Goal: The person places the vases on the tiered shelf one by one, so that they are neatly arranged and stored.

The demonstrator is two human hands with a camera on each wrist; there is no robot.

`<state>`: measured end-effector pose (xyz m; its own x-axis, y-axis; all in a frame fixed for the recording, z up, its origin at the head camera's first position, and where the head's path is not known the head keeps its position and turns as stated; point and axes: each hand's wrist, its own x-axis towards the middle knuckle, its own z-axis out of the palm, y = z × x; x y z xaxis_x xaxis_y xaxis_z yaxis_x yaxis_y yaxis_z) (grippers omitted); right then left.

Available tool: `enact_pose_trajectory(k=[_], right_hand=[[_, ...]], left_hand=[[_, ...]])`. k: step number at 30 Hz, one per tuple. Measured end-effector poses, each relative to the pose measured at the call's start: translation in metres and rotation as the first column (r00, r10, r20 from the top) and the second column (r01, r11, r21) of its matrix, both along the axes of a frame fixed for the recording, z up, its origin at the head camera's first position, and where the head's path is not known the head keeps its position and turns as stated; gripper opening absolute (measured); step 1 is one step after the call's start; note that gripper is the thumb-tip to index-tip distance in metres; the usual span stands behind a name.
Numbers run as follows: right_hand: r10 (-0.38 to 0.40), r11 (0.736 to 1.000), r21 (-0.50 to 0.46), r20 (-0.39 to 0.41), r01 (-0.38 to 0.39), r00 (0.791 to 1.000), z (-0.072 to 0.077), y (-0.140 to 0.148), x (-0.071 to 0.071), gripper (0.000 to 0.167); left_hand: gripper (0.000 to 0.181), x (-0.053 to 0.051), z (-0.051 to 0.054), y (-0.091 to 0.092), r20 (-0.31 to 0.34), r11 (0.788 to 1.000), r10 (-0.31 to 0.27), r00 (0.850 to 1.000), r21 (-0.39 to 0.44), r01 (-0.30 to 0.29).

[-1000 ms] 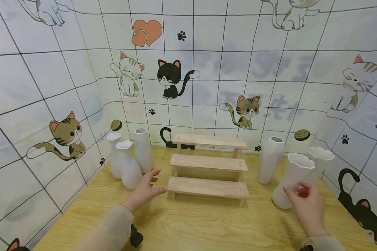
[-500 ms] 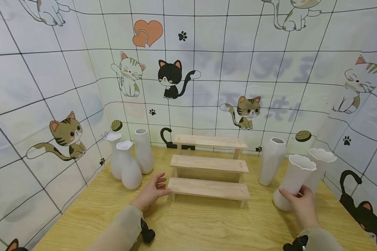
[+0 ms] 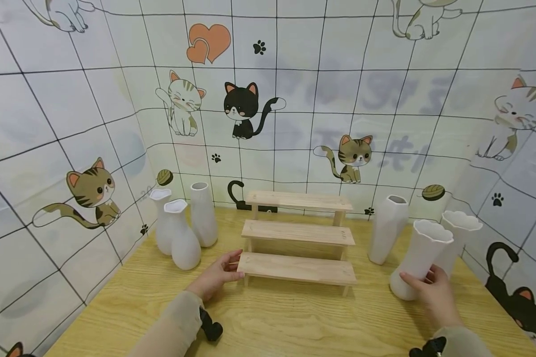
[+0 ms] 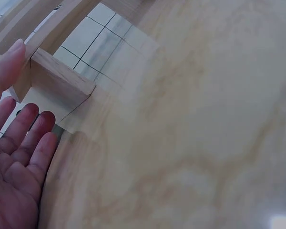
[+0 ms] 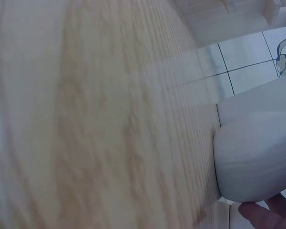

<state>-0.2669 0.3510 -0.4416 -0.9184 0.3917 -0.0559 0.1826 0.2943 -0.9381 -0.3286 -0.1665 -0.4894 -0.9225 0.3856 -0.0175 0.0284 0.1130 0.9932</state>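
Observation:
In the head view, my right hand (image 3: 433, 292) grips the lower body of a white vase (image 3: 429, 245) with a scalloped rim; the thumb lies on its near side, the fingers on its right. The right wrist view shows this vase's rounded base (image 5: 252, 152) standing on the table, with fingertips (image 5: 257, 212) against it. My left hand (image 3: 216, 277) is at the left end of the lowest step of a three-tier wooden stand (image 3: 297, 267). Its thumb lies by the step's front corner, and in the left wrist view the fingers (image 4: 19, 138) are loosely extended near the end support.
Right of the stand are a faceted white vase (image 3: 386, 230) and a flared wavy-rim vase (image 3: 457, 238), partly behind the gripped one. Three white vases, including a tall cylindrical one (image 3: 204, 215), cluster at the left. Cat-patterned sheeting (image 3: 295, 99) walls in the wooden table (image 3: 277, 322).
My right hand has moved left onto the scalloped vase and now grips it. My left hand has moved right to the end of the lowest step. The view shifts slightly.

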Motion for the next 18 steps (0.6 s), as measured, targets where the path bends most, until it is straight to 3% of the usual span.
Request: enact_pose_trajectory(k=[9,18], right_hand=[[0.045,0.992,0.116,0.015,-0.046,0.999,0.000,0.005,0.002,0.095],[0.152,0.980,0.125,0.034,-0.155,0.988,0.011,0.000,0.006,0.098]], left_hand=[[0.081,0.000,-0.002,-0.004,0.012,0.999,-0.033,0.999,0.035,0.033],[0.080,0.000,-0.004,-0.005,0.022,0.999,-0.036,0.999,0.038,0.035]])
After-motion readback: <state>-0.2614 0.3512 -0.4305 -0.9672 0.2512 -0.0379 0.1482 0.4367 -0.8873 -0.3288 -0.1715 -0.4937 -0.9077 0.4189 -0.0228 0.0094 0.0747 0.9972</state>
